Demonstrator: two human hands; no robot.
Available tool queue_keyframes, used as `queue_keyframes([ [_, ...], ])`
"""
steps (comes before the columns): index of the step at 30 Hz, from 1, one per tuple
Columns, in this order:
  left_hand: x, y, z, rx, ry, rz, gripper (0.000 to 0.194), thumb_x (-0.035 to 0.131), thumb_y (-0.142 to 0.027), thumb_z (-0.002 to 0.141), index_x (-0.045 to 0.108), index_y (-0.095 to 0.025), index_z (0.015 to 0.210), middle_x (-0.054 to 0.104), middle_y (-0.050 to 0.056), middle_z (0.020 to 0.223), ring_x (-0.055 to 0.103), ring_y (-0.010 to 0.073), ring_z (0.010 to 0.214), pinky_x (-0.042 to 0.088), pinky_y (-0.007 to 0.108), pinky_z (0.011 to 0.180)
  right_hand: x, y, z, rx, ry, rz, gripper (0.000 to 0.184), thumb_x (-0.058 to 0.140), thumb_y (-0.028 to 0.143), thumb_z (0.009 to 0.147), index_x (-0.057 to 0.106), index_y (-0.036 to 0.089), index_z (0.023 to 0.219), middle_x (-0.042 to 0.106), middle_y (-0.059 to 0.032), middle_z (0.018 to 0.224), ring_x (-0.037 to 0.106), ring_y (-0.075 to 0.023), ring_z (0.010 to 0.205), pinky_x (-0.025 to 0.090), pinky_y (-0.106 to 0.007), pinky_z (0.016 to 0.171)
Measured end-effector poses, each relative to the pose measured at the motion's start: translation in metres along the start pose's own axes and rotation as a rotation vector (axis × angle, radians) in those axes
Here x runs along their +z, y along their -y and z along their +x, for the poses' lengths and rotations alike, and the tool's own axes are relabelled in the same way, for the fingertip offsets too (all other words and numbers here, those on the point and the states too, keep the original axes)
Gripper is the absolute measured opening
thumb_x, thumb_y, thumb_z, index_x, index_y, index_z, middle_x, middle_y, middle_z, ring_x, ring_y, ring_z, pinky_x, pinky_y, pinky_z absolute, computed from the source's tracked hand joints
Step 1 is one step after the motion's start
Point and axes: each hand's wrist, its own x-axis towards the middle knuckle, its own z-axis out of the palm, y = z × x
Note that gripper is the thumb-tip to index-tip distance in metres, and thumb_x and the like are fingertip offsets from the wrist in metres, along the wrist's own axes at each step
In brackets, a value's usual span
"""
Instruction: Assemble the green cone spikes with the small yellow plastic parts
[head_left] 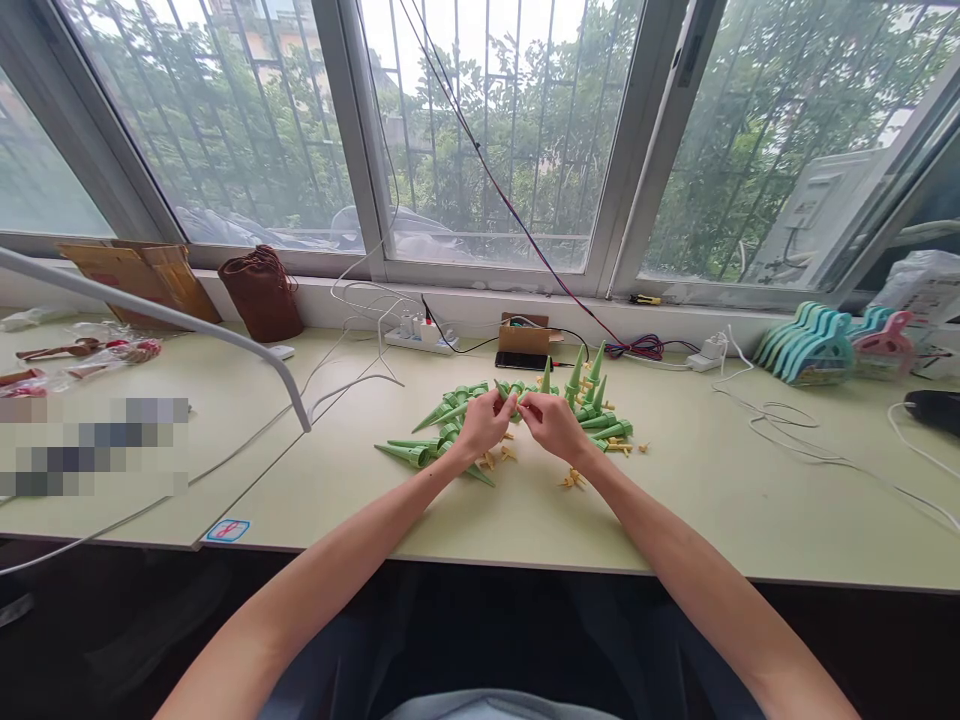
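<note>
Two bare forearms (360, 525) are crossing the front edge (525, 567) of the surface (720, 520), and the left hand (486, 424) and right hand (553, 424) are meeting, each grip pinching closed, on what I cannot tell. Green cones (405, 453) and small yellow pieces (571, 480) are lying around them; such fingertip work is asking, I judge, for small steady motions, wider room opening sideways.
</note>
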Motion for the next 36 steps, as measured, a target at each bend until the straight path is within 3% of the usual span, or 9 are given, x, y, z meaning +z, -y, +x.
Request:
queue_keyframes([
  [15,-0.0028,-0.0052,-0.0036,0.084,-0.006,-0.041,0.039,0.049,-0.044,0.088,0.04,-0.019,0.059,0.043,-0.003,0.052,0.036,0.0105,0.051,0.03,0.026,0.053,-0.0024,-0.0006,0.0007,0.037,-0.022,0.053,0.027,0.046,0.029,0.092,0.053,0.019,0.068,0.054,-0.0004,0.06,0.043,-0.0124,0.054,0.034,-0.025,0.057],
  [23,-0.0037,-0.0049,-0.0041,0.107,-0.008,-0.028,0.042,0.05,-0.045,0.088,0.034,-0.02,0.058,0.039,-0.003,0.051,0.033,0.0106,0.051,0.029,0.025,0.053,-0.002,-0.0009,0.0004,0.04,-0.032,0.073,0.026,0.045,0.03,0.093,0.055,0.019,0.072,0.057,-0.0015,0.062,0.045,-0.0132,0.055,0.037,-0.025,0.059],
  [36,-0.0035,-0.0034,-0.0036,0.125,-0.003,-0.013,0.041,0.05,-0.044,0.088,0.034,-0.019,0.059,0.04,-0.004,0.053,0.034,0.0108,0.052,0.028,0.025,0.054,-0.0022,-0.0011,-0.0009,0.049,-0.02,0.055,0.025,0.043,0.031,0.094,0.053,0.02,0.074,0.055,-0.0003,0.062,0.042,-0.0125,0.054,0.034,-0.024,0.057],
])
